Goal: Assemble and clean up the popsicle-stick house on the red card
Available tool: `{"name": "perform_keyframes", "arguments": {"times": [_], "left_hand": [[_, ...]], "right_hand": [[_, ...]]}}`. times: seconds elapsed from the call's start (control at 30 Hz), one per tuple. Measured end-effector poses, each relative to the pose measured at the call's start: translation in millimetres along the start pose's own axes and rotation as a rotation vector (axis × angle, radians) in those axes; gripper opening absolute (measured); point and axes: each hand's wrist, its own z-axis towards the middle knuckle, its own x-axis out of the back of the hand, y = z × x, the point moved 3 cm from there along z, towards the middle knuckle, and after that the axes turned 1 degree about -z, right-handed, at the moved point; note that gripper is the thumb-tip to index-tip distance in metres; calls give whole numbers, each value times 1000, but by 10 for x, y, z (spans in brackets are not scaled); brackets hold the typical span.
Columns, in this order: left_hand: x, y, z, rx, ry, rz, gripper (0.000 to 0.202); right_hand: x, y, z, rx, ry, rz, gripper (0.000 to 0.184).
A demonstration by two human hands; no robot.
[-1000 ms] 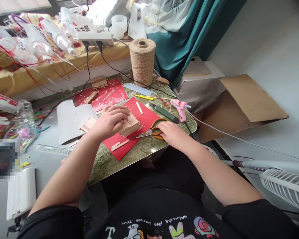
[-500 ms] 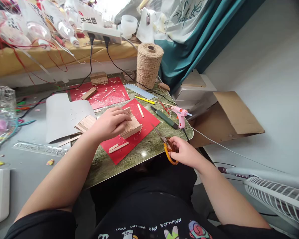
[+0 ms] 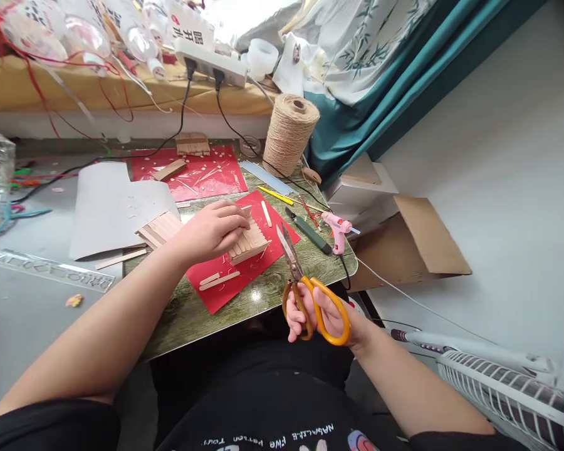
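Note:
My right hand [image 3: 326,313] holds a pair of orange-handled scissors [image 3: 297,266] just off the table's front edge, palm turned up, fingers through the loops. The blades point away from me and stand slightly apart. My left hand [image 3: 216,230] rests with bent fingers over a small box-like piece made of wooden craft sticks [image 3: 251,245]; its fingertips lie on the top, and whether they grip it is hidden. That piece sits on a red sheet [image 3: 225,294], with loose craft sticks [image 3: 219,280] in front and another stick [image 3: 266,213] behind.
A pink glue gun [image 3: 338,230], a green utility knife [image 3: 308,230] and a yellow pen [image 3: 276,195] lie to the right. Behind stands a twine spool [image 3: 291,134]. Left are a stick panel [image 3: 160,229], grey sheet [image 3: 122,207] and clear ruler [image 3: 51,269]. A cable crosses the back.
My right hand has turned palm up and moved left, lifting the scissors so the blades point forward. My left hand stays on the craft-stick piece. The view has shifted slightly.

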Motion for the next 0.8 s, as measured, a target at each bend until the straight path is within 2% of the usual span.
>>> {"name": "perform_keyframes", "arguments": {"times": [0.23,0.47,0.8], "left_hand": [[4,-21,-25,0,23,-6,27],[-16,-45,-64,22,36,-20,28],[-39,-94,-88,-7,43,14,27]], "right_hand": [[-139,76,29,-50,-66,-130,77],[-268,5,146,-85,190,-227,66],[-385,-142,237,-188,229,-181,70]]}}
